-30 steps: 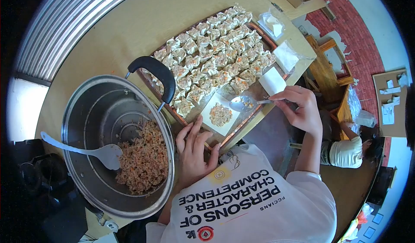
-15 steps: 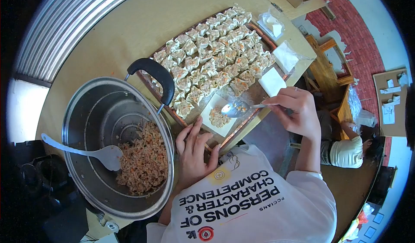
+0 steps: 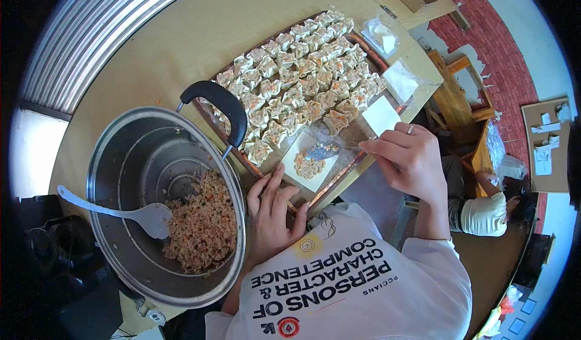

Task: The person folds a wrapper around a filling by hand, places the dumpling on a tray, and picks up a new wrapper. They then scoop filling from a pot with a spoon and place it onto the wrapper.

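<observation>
My right hand (image 3: 410,158) pinches the thin handle of a metal spoon (image 3: 322,151), whose bowl is over a patch of minced filling (image 3: 308,166). This filling lies on a square wrapper (image 3: 327,178) at the near edge of the tray (image 3: 348,169). My left hand (image 3: 273,212) is open, fingers apart, its fingertips at the tray's edge beside the wrapper. Rows of filled, open-topped dumplings (image 3: 296,80) cover much of the tray. Close to my right hand lies a stack of plain wrappers (image 3: 381,116).
A big metal pot (image 3: 100,176) with a black handle (image 3: 221,107) stands left, holding minced filling (image 3: 206,225) and a white ladle (image 3: 151,219). Plastic-wrapped wrappers (image 3: 400,81) lie at the tray's right end. Further right, another person (image 3: 484,213) is near wooden furniture.
The spoon's bowl has turned over and shifted slightly on the filling. My right hand has rotated a little with it; my left hand stays put.
</observation>
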{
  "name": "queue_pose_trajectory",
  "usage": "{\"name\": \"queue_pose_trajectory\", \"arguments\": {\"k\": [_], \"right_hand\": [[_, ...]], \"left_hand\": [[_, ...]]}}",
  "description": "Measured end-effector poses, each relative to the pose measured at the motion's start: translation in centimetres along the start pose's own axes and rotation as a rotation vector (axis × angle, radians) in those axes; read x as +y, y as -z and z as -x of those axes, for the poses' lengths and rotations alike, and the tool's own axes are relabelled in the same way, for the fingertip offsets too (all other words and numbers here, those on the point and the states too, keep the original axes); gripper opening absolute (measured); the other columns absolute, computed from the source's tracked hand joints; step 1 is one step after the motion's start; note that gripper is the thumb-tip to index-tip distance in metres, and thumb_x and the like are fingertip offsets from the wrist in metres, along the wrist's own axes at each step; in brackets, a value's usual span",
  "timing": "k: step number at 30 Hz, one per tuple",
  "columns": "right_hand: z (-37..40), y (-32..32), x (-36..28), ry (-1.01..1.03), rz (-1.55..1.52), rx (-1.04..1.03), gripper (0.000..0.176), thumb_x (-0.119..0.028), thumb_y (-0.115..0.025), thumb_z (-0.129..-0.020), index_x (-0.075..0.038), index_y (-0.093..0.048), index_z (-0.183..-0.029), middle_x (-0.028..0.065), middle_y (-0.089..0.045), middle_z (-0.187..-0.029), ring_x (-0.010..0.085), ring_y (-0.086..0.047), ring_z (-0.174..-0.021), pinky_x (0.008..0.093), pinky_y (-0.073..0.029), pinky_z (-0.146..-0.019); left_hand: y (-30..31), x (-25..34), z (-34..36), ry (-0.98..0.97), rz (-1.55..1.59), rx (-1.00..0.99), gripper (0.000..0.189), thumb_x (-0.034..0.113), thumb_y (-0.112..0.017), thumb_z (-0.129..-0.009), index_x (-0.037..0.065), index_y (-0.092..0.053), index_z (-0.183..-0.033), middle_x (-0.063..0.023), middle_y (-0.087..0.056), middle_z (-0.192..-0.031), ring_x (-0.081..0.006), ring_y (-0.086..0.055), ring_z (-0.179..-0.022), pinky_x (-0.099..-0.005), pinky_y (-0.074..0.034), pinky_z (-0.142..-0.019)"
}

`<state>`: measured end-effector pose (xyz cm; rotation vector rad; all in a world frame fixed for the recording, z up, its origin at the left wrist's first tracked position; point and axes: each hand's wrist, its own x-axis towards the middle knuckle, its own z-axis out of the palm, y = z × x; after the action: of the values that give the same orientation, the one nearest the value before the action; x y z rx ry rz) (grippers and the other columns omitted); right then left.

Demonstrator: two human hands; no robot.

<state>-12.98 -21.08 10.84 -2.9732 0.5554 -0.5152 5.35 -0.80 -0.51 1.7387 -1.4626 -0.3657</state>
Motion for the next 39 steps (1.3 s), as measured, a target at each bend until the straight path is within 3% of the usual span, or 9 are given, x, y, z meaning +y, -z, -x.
{"name": "queue_pose_trajectory", "arguments": {"k": [4,12,21,30,34,37,39], "right_hand": [[0.1,0.6,0.0,-0.039,0.086,-0.008,0.028,-0.005,-0.075,-0.065,-0.013,-0.074,-0.092,-0.0009,-0.061,-0.074,0.0190,-0.062,-0.068,0.0355,-0.049,-0.056],[1.8,-0.5,-0.5,0.098,0.101,0.050,0.046,-0.010,-0.074,-0.063,-0.013,-0.077,-0.108,-0.0035,-0.070,-0.090,0.0164,-0.063,-0.081,0.0328,-0.051,-0.064],[3.4,-2.0,-0.1,0.046,0.035,0.127,0.048,-0.008,-0.073,-0.062,-0.012,-0.078,-0.110,-0.0015,-0.072,-0.092,0.0177,-0.066,-0.078,0.0325,-0.056,-0.064],[2.8,-1.4,-0.9,-0.092,-0.024,0.115,0.023,-0.005,-0.076,-0.076,-0.010,-0.075,-0.097,0.0014,-0.067,-0.081,0.0189,-0.063,-0.067,0.0334,-0.051,-0.056],[2.5,-1.0,-0.5,-0.052,-0.012,0.098,0.025,-0.006,-0.077,-0.073,-0.011,-0.075,-0.098,0.0011,-0.067,-0.082,0.0191,-0.062,-0.067,0.0332,-0.052,-0.058],[2.1,-1.0,-0.4,-0.034,-0.028,0.122,0.022,0.002,-0.077,-0.073,-0.008,-0.075,-0.092,0.0025,-0.064,-0.073,0.0211,-0.060,-0.062,0.0332,-0.049,-0.057],[2.2,-1.2,-0.1,-0.011,-0.010,0.102,0.027,-0.009,-0.077,-0.070,-0.011,-0.075,-0.097,0.0006,-0.064,-0.081,0.0195,-0.062,-0.069,0.0337,-0.052,-0.058]], "left_hand": [[0.1,0.0,0.0,0.004,0.008,-0.008,0.037,0.013,-0.076,-0.086,0.005,-0.058,-0.117,-0.0226,-0.049,-0.153,-0.0424,-0.043,-0.134,-0.0512,-0.030,-0.115],[0.1,0.0,0.0,-0.004,0.008,0.005,0.038,0.013,-0.077,-0.086,0.005,-0.058,-0.117,-0.0223,-0.050,-0.153,-0.0417,-0.043,-0.134,-0.0515,-0.030,-0.115],[0.1,0.2,0.3,-0.025,-0.010,0.017,0.043,0.009,-0.080,-0.083,0.008,-0.060,-0.121,-0.0183,-0.051,-0.150,-0.0400,-0.043,-0.132,-0.0509,-0.032,-0.113],[-0.2,1.1,0.1,-0.062,-0.204,-0.014,0.052,0.026,-0.075,-0.090,0.019,-0.064,-0.141,-0.0160,-0.039,-0.156,-0.0394,-0.034,-0.134,-0.0524,-0.031,-0.113],[-0.1,2.0,-1.1,-0.001,-0.262,-0.047,0.051,0.029,-0.074,-0.091,0.020,-0.064,-0.140,-0.0153,-0.040,-0.153,-0.0403,-0.034,-0.133,-0.0522,-0.032,-0.114],[-0.5,1.7,-2.1,-0.048,-0.313,0.006,0.049,0.029,-0.074,-0.091,0.020,-0.065,-0.138,-0.0151,-0.042,-0.152,-0.0409,-0.034,-0.133,-0.0519,-0.032,-0.114],[-0.8,1.6,-2.3,-0.030,-0.322,-0.003,0.048,0.028,-0.074,-0.091,0.019,-0.066,-0.137,-0.0150,-0.042,-0.151,-0.0408,-0.034,-0.133,-0.0517,-0.032,-0.114]]}}
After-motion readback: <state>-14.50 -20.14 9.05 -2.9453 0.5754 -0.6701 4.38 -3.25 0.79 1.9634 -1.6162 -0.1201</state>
